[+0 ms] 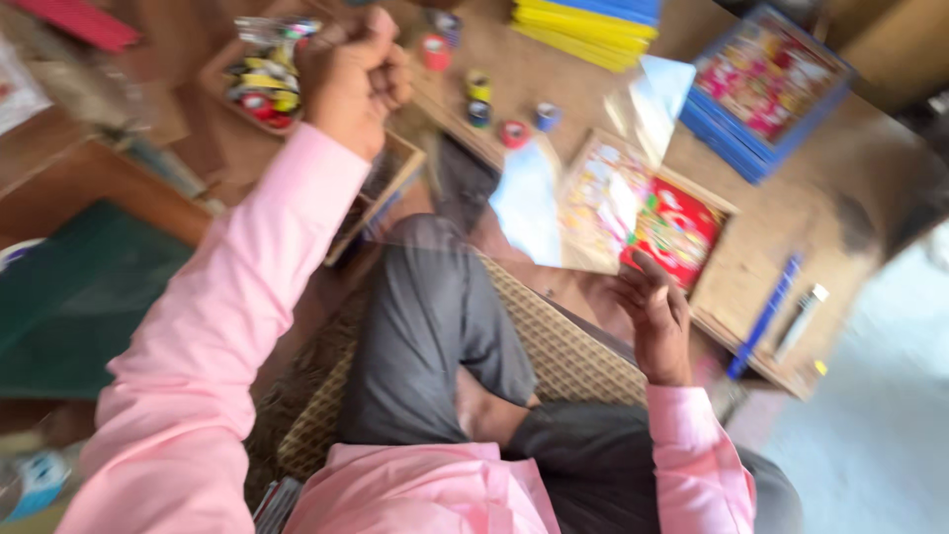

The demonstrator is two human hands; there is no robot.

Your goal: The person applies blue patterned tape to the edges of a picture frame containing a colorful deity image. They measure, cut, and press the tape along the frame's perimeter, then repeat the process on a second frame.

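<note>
A clear, glossy plastic sheet (583,178) is seen stretched across the middle of the view, from the raised left hand (356,69) down toward the right hand (657,316). Its long axis runs slantwise from upper left to lower right, above the person's grey-trousered knee (435,297). The left hand is closed into a fist, and its grip appears to pinch the upper edge of the sheet, though this cannot be told surely because of blur. The right hand is kept lower, with fingers loosely spread, touching the near edge of the sheet; it is not closed on it. Under the sheet a shallow wooden tray (712,297) holding a red and yellow printed packet (672,232) is lying, just beside the right hand, which is the nearer one to it. A second wooden tray with small colourful items (262,84) stands behind the left fist. Small tape rolls (494,109), a stack of yellow and blue sheets (583,25), a blue-edged stack of printed packets (766,84) and a blue pen (766,316) are placed around on the wooden worktop (791,218), well apart from both hands.
</note>
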